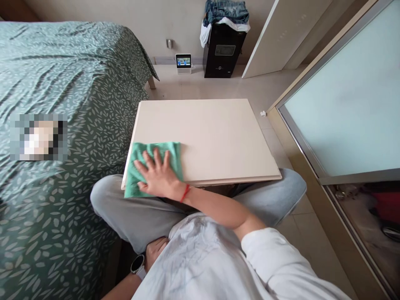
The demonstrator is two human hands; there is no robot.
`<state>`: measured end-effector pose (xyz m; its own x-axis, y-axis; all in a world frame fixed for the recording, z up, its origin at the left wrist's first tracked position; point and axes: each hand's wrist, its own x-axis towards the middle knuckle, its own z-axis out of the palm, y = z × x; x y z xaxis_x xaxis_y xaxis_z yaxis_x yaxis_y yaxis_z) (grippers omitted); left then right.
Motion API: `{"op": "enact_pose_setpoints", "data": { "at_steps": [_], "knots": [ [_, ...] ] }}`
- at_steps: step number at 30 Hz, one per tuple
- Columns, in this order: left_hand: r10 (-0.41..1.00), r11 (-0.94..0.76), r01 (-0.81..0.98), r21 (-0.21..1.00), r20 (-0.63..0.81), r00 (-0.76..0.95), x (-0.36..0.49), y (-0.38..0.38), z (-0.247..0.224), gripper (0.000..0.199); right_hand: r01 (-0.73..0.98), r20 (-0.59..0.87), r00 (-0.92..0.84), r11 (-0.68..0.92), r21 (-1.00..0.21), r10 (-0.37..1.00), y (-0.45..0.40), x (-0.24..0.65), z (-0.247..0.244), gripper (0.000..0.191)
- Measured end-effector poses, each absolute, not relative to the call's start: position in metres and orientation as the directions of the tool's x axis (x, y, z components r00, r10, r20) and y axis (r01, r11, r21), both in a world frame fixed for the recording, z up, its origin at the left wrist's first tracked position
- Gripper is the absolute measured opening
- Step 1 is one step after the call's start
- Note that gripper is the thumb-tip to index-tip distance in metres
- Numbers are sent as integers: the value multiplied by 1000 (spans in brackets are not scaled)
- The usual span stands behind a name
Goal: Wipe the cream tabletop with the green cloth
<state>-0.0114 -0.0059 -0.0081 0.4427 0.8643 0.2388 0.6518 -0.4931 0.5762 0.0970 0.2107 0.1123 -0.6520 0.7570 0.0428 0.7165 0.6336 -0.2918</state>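
Note:
My right hand (159, 175), with a red string bracelet at the wrist, lies flat with fingers spread. It presses on a green cloth (175, 152) at the near left corner of a cream-coloured tabletop (206, 137). The cloth is spread out, and its near edge hangs over the table's front edge. My left hand (155, 250), with a watch (138, 263) on the wrist, rests in my lap against the thigh. My shirt partly covers it, and its fingers are mostly hidden.
A bed with a green leaf-patterned cover (103, 104) stands close on the left; a blurred patch lies on it. Ahead are a small screen (183, 62) and a black cabinet (223, 58) topped with folded jeans (226, 11). A frosted sliding door (343, 96) is on the right.

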Motion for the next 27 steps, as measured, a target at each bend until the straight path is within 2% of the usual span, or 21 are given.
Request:
{"op": "enact_pose_setpoints", "data": {
  "at_steps": [2,5,9,14,19,24,27],
  "knots": [
    [864,-495,653,573,242,442,-11,-6,-8,39,613,49,-763,746,-261,644,213,61,114,76],
    [872,-482,666,570,238,427,-11,-6,-7,39,521,17,-841,817,-246,541,220,37,116,67],
    [877,-470,668,576,223,425,-11,-8,-7,38,574,39,-794,769,-281,607,220,66,115,74],
    [878,-468,667,580,214,429,-10,-9,-6,37,746,18,-615,589,-310,788,209,166,109,81],
    [876,-475,666,576,239,418,-8,-7,-3,37,936,-21,-306,297,-189,952,188,289,101,77],
    [875,-478,654,587,250,415,-6,-6,0,36,995,22,43,-41,-94,999,168,390,87,76],
    [875,-476,649,593,248,416,-6,-5,2,37,984,52,156,-151,-91,986,183,423,80,78]
  ]
}}
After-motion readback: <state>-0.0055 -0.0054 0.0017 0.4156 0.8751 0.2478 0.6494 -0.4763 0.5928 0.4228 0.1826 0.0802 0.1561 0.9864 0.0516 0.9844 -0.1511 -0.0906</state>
